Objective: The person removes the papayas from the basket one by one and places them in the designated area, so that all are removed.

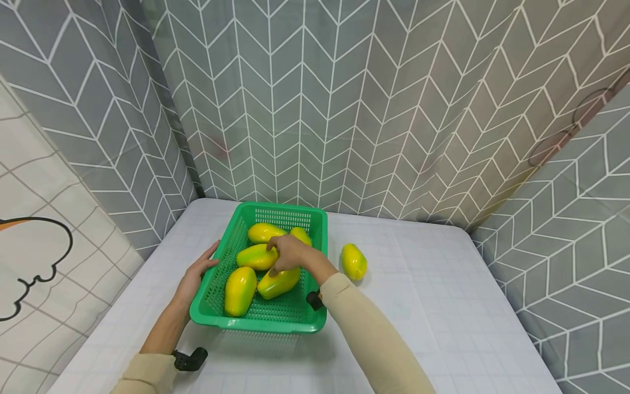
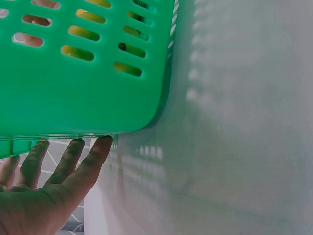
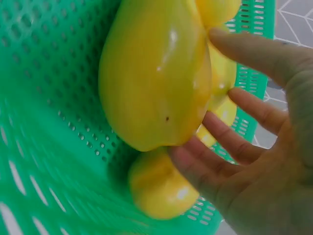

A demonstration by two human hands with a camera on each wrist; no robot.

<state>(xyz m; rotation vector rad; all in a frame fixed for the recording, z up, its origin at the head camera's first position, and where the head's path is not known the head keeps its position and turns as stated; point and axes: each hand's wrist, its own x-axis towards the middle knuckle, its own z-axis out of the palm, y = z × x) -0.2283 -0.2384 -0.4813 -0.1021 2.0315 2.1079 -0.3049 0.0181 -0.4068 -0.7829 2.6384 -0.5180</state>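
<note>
A green perforated plastic basket [image 1: 256,326] holds several yellow-green papayas, among them one at its lower left [image 1: 240,293]. Along the basket's left side lies my left hand [image 1: 193,276]; its straight, spread fingers touch the green wall [image 2: 88,110] in the left wrist view. My right hand [image 1: 291,253] reaches inside over the fruit, between a middle papaya [image 1: 252,257] and a lower-right papaya [image 1: 280,285]. The right wrist view shows its fingers [image 3: 234,139] spread apart, with fingertips right at the edge of a large papaya [image 3: 151,73].
One more papaya [image 1: 354,262] lies on the white tabletop [image 1: 418,306], to the right of the basket. Grey curtains [image 1: 334,109] with white chevron lines hang behind the table and at both sides. A black wrist camera [image 1: 191,359] sits at the left wrist.
</note>
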